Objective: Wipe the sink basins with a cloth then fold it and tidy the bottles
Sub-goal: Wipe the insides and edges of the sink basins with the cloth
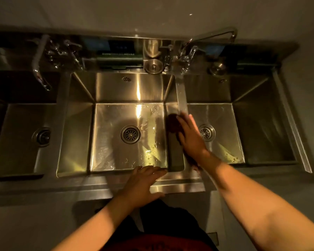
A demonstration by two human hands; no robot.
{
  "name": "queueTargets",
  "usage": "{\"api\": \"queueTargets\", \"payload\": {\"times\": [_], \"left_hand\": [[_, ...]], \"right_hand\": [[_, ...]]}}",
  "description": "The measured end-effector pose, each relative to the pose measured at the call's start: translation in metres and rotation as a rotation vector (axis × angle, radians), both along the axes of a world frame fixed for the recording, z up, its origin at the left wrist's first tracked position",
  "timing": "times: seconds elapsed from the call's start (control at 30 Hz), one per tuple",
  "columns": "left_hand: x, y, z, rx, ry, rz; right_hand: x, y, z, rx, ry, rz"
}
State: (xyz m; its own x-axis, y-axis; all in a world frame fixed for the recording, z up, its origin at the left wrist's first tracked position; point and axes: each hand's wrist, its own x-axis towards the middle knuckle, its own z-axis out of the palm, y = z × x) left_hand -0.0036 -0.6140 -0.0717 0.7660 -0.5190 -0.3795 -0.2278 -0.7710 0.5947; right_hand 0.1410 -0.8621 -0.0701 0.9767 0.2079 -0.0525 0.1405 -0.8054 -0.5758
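3 sink basins sit in a row under the hands: the middle basin [129, 134] just ahead of the left hand [143, 182], the right basin [216, 134] beyond the right hand [190, 134], and the left basin [25, 138] well off to the left. The right hand lies flat, fingers straight, pressing a dark cloth [174, 124] onto the divider [181, 98] between the middle and right basins, seemingly to wipe that ridge with even pressure. The left hand rests open, fingers spread, on the front rim of the bench [179, 185], holding nothing, probably to brace the body while the other arm reaches. Water drops dot the floors of the middle and right basins. 3 drains [130, 134] show, 1 per basin, and 2 faucets [207, 38] stand at the back, far beyond both hands. I cannot make out any bottles with certainty in the dim back ledge.
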Motion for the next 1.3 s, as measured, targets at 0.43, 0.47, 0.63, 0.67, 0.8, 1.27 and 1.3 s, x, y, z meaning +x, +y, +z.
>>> {"api": "queueTargets", "payload": {"times": [0.43, 0.47, 0.63, 0.67, 0.8, 1.27, 1.3], "left_hand": [[-0.001, -0.001, -0.001, -0.017, -0.011, 0.041], [-0.002, 0.000, -0.001, -0.029, -0.014, 0.047], [-0.003, 0.001, -0.001, -0.045, -0.027, 0.052], [-0.003, 0.001, 0.000, -0.039, -0.031, 0.045], [-0.002, 0.000, 0.001, -0.029, -0.023, 0.042], [-0.006, 0.006, -0.002, -0.036, -0.033, 0.107], [-0.006, 0.010, -0.001, -0.028, -0.047, 0.102]], "right_hand": [[0.178, 0.026, -0.014, -0.037, 0.038, -0.123], [0.176, 0.027, -0.016, -0.042, 0.039, -0.127], [0.149, 0.029, -0.013, -0.095, -0.011, -0.102], [0.140, 0.029, -0.012, -0.095, -0.020, -0.098], [0.091, 0.024, -0.006, -0.072, -0.076, -0.075], [-0.110, 0.012, -0.008, -0.207, 0.039, 0.092], [-0.112, 0.017, -0.008, -0.212, 0.037, 0.078]]}}
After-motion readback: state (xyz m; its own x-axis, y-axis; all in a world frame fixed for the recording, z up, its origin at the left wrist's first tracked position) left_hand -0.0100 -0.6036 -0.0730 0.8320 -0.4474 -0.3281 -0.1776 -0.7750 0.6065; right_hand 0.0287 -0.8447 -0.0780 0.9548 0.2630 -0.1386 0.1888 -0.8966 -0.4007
